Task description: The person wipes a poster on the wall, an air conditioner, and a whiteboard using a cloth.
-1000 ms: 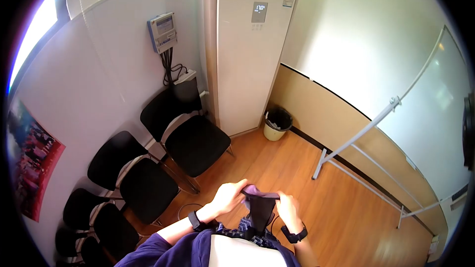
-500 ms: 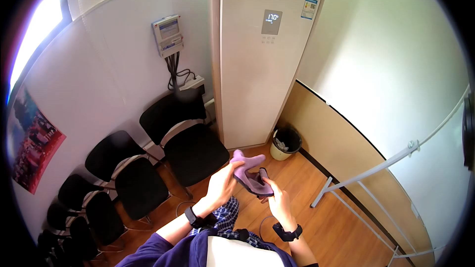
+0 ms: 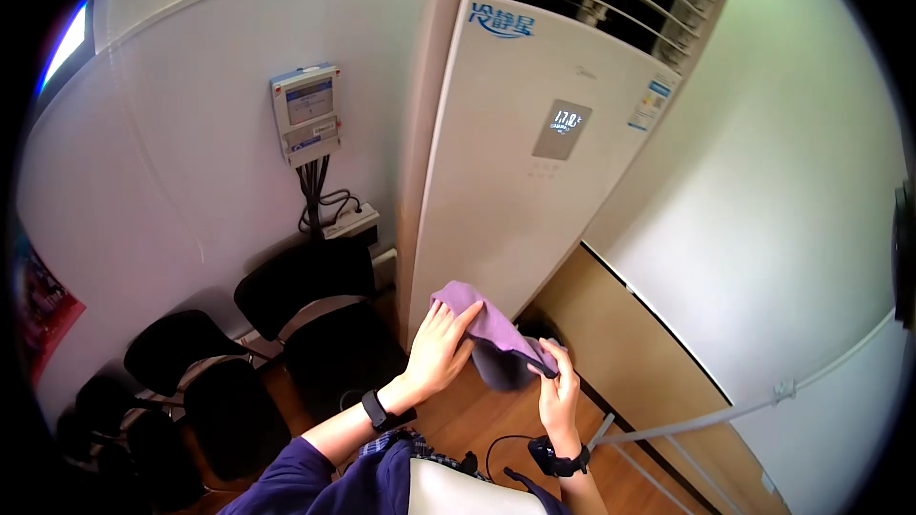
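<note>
Fingers (image 3: 442,322) on purple cloth (image 3: 492,327), shape unclear

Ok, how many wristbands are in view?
2: the left wristband, worn just behind the left hand, and the right wristband, just behind the right hand. I see no others.

Poster (image 3: 43,310) cut off; bin (image 3: 540,327) partly hidden behind purple cloth (image 3: 489,324).
</note>
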A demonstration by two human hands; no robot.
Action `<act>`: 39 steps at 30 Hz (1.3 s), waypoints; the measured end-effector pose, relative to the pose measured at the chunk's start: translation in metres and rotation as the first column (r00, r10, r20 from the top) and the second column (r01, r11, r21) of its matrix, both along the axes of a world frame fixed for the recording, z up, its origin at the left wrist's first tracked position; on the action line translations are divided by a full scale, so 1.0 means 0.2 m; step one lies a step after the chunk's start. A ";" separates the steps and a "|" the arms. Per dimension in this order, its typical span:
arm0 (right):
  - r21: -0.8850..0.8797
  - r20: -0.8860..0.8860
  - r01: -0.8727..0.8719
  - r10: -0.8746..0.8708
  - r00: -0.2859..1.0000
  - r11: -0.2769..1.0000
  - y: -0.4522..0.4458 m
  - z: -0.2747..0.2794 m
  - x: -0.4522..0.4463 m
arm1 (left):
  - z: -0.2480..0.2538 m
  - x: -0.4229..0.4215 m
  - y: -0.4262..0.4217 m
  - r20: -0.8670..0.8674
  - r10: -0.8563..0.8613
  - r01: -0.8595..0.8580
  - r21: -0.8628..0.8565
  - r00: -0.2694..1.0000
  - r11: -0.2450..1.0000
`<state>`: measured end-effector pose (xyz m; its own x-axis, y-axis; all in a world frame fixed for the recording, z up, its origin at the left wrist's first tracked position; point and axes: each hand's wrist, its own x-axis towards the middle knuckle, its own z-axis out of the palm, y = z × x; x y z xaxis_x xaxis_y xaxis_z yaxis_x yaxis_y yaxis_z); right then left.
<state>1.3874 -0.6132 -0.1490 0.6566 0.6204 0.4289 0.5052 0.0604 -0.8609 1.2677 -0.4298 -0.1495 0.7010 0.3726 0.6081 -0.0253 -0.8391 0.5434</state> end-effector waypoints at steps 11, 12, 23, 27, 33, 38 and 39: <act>0.117 0.485 -0.080 0.013 0.874 0.990 0.84 0.38 0.43 | 0.44 0.40 0.79 0.235 0.250 -0.316 0.310 0.939 0.897; 0.136 0.534 -0.104 0.015 0.846 0.985 0.92 0.44 0.47 | 0.47 0.45 0.83 0.277 0.292 -0.376 0.328 0.915 0.867; 0.056 0.886 -0.110 0.002 0.463 0.992 1.48 0.05 0.83 | -0.08 0.73 1.04 0.137 0.611 -0.601 0.436 0.780 0.669; -0.039 0.855 -0.274 0.174 0.489 0.961 1.57 0.06 0.87 | -0.06 0.70 1.07 0.044 0.632 -0.578 0.459 0.773 0.675; 0.412 0.832 -0.352 -0.189 0.521 0.840 1.72 0.58 0.80 | 0.63 0.74 1.13 0.340 0.552 -0.643 0.504 0.762 0.577; 0.119 0.874 -0.288 0.037 0.484 0.950 1.70 0.33 0.83 | 0.41 0.77 1.07 0.343 0.580 -0.674 0.369 0.739 0.641; 0.062 0.883 -0.304 0.089 0.460 0.951 1.69 0.23 0.86 | 0.29 0.76 1.03 0.268 0.620 -0.674 0.342 0.738 0.654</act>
